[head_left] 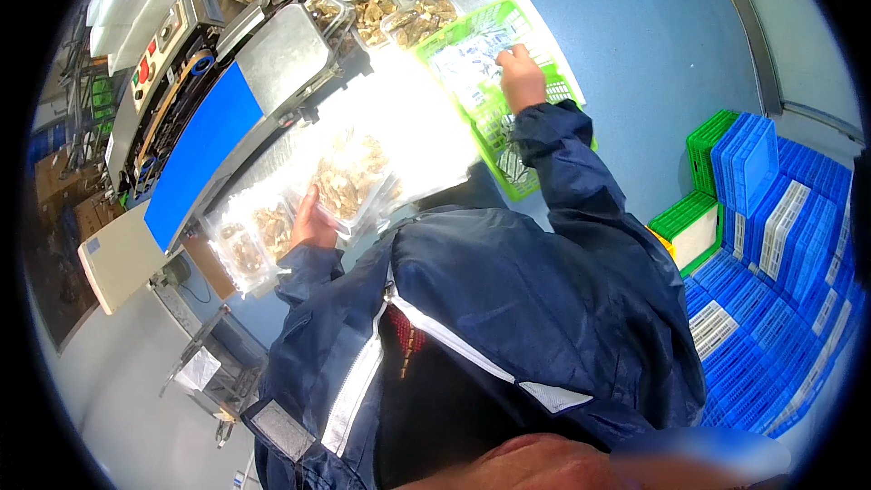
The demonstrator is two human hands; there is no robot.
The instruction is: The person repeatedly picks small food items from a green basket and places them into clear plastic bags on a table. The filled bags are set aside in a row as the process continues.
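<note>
My left hand (313, 223) grips the near left side of a clear plastic tray (352, 183) filled with pale brown pieces, perhaps mushrooms; glare washes out part of it. Beside that hand, farther left, more filled clear trays (251, 240) lie close together. Out to the right, my right hand (523, 80) is over a bright green basket (518, 183) that holds many small white and blue sachets (472, 56). Its fingers are curled together among the sachets, and what they pinch is too small to make out.
A conveyor machine with a blue belt (204, 150) runs along the left. Filled trays (422, 20) are piled at the table's far end. White containers (127, 14) stand stacked at the far left. Blue crates (771, 308) and green crates (703, 150) are stacked at the right.
</note>
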